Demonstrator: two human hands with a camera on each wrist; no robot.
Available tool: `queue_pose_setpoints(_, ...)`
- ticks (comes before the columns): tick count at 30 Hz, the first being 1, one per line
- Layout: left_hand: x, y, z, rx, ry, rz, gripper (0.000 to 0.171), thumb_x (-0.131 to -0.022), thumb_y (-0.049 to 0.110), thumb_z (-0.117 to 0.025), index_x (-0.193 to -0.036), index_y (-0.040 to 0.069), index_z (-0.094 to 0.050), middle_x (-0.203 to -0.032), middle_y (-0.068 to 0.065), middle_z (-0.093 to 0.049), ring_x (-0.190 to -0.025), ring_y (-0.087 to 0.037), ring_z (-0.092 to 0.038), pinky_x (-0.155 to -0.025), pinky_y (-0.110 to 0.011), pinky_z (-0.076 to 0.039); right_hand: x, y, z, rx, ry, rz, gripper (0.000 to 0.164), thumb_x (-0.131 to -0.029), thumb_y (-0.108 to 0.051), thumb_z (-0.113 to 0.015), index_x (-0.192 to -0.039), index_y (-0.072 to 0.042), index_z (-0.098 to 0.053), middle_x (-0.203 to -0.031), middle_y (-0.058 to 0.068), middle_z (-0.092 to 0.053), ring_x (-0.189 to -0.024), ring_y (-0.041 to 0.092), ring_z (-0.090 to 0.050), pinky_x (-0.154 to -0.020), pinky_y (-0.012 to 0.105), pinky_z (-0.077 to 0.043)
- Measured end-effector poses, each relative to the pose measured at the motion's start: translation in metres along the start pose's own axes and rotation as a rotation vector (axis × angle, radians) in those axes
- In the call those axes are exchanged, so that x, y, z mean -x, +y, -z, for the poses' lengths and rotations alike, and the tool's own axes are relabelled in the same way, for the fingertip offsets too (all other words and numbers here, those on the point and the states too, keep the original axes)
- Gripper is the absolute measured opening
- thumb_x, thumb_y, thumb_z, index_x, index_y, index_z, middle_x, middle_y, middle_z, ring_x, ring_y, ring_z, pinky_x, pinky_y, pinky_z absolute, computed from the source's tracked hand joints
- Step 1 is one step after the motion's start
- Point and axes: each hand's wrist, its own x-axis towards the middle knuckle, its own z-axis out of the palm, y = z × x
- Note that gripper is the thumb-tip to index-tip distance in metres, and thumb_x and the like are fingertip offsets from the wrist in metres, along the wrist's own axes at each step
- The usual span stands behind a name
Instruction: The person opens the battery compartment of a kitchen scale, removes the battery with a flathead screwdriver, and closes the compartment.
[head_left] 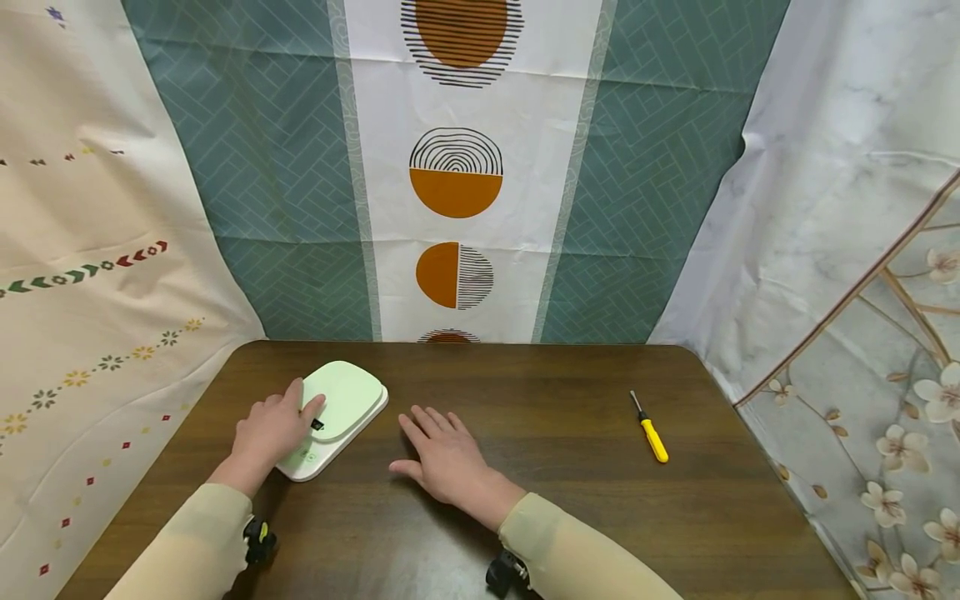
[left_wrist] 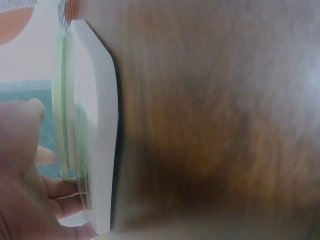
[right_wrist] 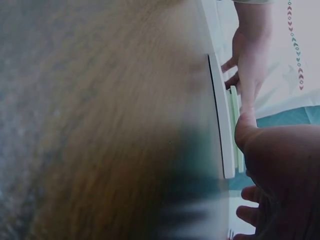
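A kitchen scale with a pale green platform on a white base lies on the left part of the table. My left hand is at its left side, fingers touching the edge and thumb over the platform. In the left wrist view the fingertips meet the white base, and the thumb stands apart above the platform. A small dark mark shows beside the thumb. To the right of the scale, my right hand hovers over the table with fingers extended, holding nothing.
A screwdriver with a yellow handle lies on the right part of the brown wooden table. Patterned cloths hang behind the table and along both sides.
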Motion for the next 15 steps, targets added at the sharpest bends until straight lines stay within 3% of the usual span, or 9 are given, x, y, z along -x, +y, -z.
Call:
queue_pose_setpoints(5, 0.001, 0.010, -0.003, -0.013, 0.016, -0.018, 0.079, -0.117, 0.057, -0.042, -0.162, -0.008, -0.033, -0.136, -0.047, -0.056, -0.123, -0.070, -0.053, -0.089, -0.081, -0.046, 0.002, 0.003, -0.003, 0.004, -0.008, 0.003, 0.077, -0.112, -0.067, -0.044, -0.174, -0.021, -0.038, -0.178, 0.007, -0.036, -0.163, 0.027, -0.035, -0.130, 0.051, -0.031)
queue_pose_setpoints(15, 0.005, 0.033, -0.013, -0.012, 0.020, -0.076, 0.078, -0.117, 0.051, -0.048, -0.165, -0.008, -0.032, -0.137, -0.047, -0.056, -0.125, -0.069, -0.053, -0.095, -0.079, -0.048, 0.005, 0.009, -0.007, -0.035, -0.004, -0.013, 0.077, -0.112, -0.066, -0.048, -0.174, -0.020, -0.038, -0.178, 0.006, -0.037, -0.163, 0.027, -0.036, -0.130, 0.051, -0.031)
